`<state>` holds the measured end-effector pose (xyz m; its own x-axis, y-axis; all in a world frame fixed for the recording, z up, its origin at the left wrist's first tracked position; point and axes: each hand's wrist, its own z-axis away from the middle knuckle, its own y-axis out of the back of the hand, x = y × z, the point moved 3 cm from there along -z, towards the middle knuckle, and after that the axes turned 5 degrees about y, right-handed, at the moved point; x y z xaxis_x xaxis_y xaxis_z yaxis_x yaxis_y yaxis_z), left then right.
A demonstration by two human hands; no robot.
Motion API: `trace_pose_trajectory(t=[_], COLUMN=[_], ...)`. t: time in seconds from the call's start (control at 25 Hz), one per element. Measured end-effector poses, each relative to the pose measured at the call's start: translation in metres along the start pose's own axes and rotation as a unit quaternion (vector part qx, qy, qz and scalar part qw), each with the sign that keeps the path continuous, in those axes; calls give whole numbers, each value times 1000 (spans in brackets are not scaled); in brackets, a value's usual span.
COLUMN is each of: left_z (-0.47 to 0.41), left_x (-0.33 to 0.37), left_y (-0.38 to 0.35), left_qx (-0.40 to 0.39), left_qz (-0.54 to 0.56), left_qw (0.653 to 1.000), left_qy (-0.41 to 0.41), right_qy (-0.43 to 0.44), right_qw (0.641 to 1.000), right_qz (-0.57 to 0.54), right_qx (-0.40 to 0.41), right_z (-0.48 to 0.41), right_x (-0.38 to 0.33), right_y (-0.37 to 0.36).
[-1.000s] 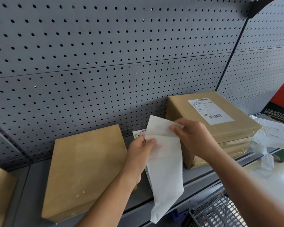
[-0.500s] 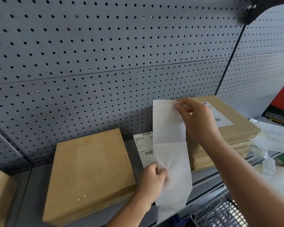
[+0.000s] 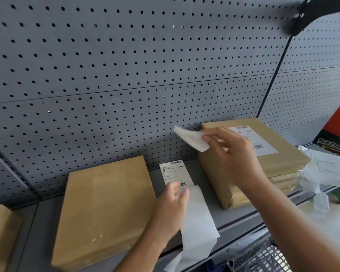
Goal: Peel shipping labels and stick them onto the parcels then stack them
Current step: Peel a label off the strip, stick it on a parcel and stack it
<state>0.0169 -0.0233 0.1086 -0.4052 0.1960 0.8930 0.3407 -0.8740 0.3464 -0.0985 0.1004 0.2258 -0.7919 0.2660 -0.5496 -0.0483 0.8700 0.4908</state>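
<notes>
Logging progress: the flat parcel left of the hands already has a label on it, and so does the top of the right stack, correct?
No: the head view shows the flat parcel bare, no label on it. The right stack does carry a label on top.

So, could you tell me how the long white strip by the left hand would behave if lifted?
Probably floppy: the white strip droops and curls over the shelf edge. Likely very light, since the left hand holds it by its top end alone. It may tear easily; its lower end looks ragged.
</notes>
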Motion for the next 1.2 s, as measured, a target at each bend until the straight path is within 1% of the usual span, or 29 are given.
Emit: trace_pose_trajectory(t=[0.04,0.08,0.12,0.16,0.2,0.24,0.32,0.48,0.52,0.6,0.64,0.68,0.72,0.76,0.8,0.84,0.88,1.08,1.16,1.2], left_z=[3,4,4,5,5,6,8,9,11,15,17,19,20,22,24,26,28,35,37,37], left_x=[8,16,21,27,30,31,28,14,12,7,4,1,-3,-6,-10,-15,-19,-36,-41,-44], left_y=[11,22,31,42,51,60,72,87,91,102,109,116,123,129,134,140,144,168,176,179], left_qx=[12,9,-11,-37,-55,-61,-54,5,21,55,73,85,90,93,97,101,105,118,114,113], left_qz=[75,173,272,346,386,399,394,354,342,314,302,289,277,267,259,253,249,251,257,255], left_qw=[997,985,962,936,919,913,916,934,939,947,950,953,956,959,961,962,963,960,959,960], left_qy=[-4,14,38,55,67,68,59,44,39,28,23,18,13,12,14,17,21,33,35,37], right_qy=[29,60,90,115,136,157,189,201,186,117,66,8,-63,-142,-224,-293,-332,-379,-382,-379], right_qw=[1000,998,996,992,988,984,975,961,957,948,944,943,941,929,901,869,847,799,793,796], right_qz=[-1,-1,-2,-2,0,4,9,34,50,47,11,-46,-121,-202,-277,-322,-341,-365,-369,-367], right_qx=[-5,-13,-27,-46,-67,-86,-116,-187,-216,-294,-324,-329,-309,-276,-246,-235,-235,-291,-298,-297], right_z=[6,13,20,28,36,43,54,66,69,76,77,77,75,69,63,58,55,49,49,49], right_x=[-2,-4,-6,-7,-8,-10,-13,-17,-16,-9,-8,-7,-6,-7,-8,-12,-17,-38,-44,-46], right_y=[-2,-4,-7,-11,-16,-22,-31,-48,-51,-55,-58,-61,-66,-73,-82,-95,-108,-160,-173,-177])
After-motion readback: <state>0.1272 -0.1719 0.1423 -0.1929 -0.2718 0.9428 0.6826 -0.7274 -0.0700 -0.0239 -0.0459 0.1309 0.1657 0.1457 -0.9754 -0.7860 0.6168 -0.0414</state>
